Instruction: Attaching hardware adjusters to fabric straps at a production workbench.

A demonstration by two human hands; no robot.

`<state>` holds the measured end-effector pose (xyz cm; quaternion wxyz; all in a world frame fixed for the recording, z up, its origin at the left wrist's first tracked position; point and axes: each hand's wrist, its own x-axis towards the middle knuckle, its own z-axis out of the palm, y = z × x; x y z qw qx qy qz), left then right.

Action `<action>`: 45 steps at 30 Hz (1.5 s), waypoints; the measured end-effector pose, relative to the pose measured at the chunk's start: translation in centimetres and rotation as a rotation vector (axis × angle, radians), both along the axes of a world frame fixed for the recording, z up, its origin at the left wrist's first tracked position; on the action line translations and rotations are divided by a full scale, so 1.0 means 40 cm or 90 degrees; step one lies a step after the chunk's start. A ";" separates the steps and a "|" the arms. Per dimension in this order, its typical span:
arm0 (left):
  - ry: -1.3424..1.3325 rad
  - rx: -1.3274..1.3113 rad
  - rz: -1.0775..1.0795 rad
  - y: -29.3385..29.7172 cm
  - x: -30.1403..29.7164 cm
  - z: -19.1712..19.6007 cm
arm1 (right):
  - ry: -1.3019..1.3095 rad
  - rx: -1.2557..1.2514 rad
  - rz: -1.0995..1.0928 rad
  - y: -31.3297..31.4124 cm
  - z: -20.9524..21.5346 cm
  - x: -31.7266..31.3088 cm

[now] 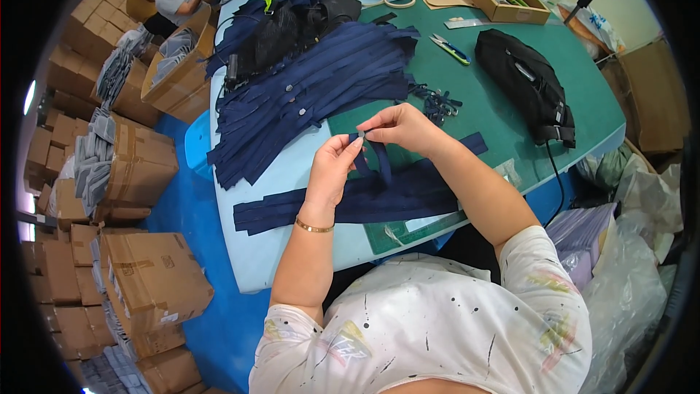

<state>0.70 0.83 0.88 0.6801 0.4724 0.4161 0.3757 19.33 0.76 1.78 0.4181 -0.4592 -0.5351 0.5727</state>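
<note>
Navy strap (384, 165) is up at my fingertips, above the near bundle of navy strips (343, 201) on the table (251, 259). My left hand (329, 171) pinches it thumb-to-finger, and my right hand (402, 130) has its thumb and finger pressed together right there too, at a small grey bit (361, 133). Left forearm runs pretty much straight far, right one slants far-left. Strap dangles in a bend, long way roughly far to near, drifting right.
</note>
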 end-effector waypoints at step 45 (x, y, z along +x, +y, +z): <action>-0.119 -0.088 -0.065 -0.024 0.005 0.004 | 0.062 0.111 -0.026 -0.008 -0.016 -0.017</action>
